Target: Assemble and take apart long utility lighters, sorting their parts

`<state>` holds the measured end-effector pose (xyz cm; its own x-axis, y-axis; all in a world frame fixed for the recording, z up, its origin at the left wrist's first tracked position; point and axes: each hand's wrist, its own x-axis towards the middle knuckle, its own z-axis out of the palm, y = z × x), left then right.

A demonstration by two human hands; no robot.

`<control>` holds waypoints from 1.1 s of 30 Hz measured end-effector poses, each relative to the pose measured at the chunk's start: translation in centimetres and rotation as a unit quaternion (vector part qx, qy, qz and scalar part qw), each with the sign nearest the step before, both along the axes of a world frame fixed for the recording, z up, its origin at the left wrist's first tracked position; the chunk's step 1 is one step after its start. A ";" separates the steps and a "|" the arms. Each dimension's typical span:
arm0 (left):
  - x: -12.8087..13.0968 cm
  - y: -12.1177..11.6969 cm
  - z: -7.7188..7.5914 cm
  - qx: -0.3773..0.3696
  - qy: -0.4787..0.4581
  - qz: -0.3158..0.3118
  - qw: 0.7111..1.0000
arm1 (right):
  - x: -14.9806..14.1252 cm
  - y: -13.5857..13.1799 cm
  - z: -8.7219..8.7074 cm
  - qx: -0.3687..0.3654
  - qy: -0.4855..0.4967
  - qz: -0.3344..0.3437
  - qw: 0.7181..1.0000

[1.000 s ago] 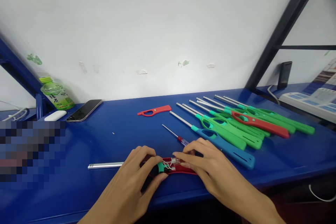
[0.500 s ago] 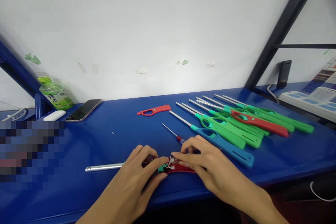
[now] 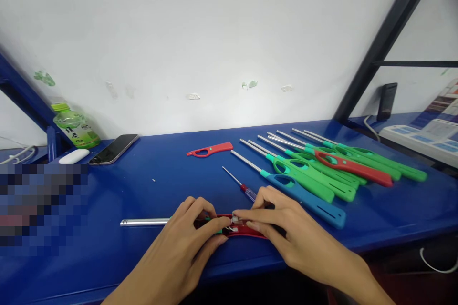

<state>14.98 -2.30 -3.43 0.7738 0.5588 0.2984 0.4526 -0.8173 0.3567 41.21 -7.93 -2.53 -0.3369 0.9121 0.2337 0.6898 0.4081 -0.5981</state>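
Note:
Lying across the front of the blue table is a red long-necked lighter [image 3: 246, 232], its housing open so that small white wires and a pale inner part [image 3: 235, 219] show. Its metal tube [image 3: 145, 222] points left. My left hand [image 3: 193, 236] is closed around the trigger end, thumb at the near edge and index finger on the inner parts. With the fingers of my right hand [image 3: 279, 221] I grip the handle side, index fingertip against the pale part. Just behind my right hand rests a screwdriver [image 3: 246, 191] with a clear and red handle.
A loose red lighter shell half [image 3: 218, 149] lies farther back. Several green lighters [image 3: 322, 181], a blue one [image 3: 311, 202] and another red one [image 3: 358, 169] lie at right. At left are a phone [image 3: 114, 149], a white case [image 3: 74, 156] and a green bottle [image 3: 77, 126].
The lighter's tube tip has shifted slightly right and up, levelling out. My right hand's fingers have moved slightly, showing more of the screwdriver handle. Both hands stay on the lighter.

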 end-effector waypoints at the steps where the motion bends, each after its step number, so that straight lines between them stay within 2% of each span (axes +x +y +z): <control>1: 0.0 0.0 0.0 -0.001 -0.001 0.001 1.000 | 0.0 0.1 -0.1 0.001 0.015 -0.004 1.000; 9: -0.1 0.1 0.1 -0.007 0.000 -0.001 1.000 | 0.2 -0.1 -0.2 0.023 0.091 -0.022 0.995; 15: 0.0 0.2 0.0 0.012 -0.011 0.002 1.000 | 0.4 0.0 -0.7 0.083 0.112 -0.069 0.988; 20: 0.0 0.1 -0.1 0.007 -0.006 0.002 1.000 | 0.2 0.2 -0.7 0.119 0.087 -0.070 0.987; 22: 0.0 0.0 -0.1 0.009 -0.003 0.005 1.000 | 0.2 0.0 -0.5 0.156 0.082 -0.083 0.981; 25: 0.0 0.0 -0.1 0.009 0.001 0.010 1.000 | 0.0 0.5 0.5 0.208 0.007 -0.091 0.974; 27: 0.2 0.0 0.0 0.011 0.002 0.010 1.000 | -0.4 1.9 1.7 0.209 -0.104 -0.059 0.971; 29: 0.4 0.0 0.1 0.016 0.005 0.009 1.000 | -1.0 4.4 3.2 0.193 -0.204 -0.003 0.960; 31: 0.5 0.0 0.2 0.019 0.008 0.012 1.000 | -1.8 7.9 4.6 0.191 -0.251 0.040 0.948; 33: 0.5 -0.1 0.2 0.021 0.001 0.021 1.000 | -2.5 11.7 5.6 0.189 -0.284 0.049 0.939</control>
<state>15.46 -2.36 -3.26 0.7508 0.5774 0.3207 0.4874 -0.8121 0.3209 38.69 3.75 3.02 -0.5830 0.7582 0.2918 0.8016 0.5953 0.0547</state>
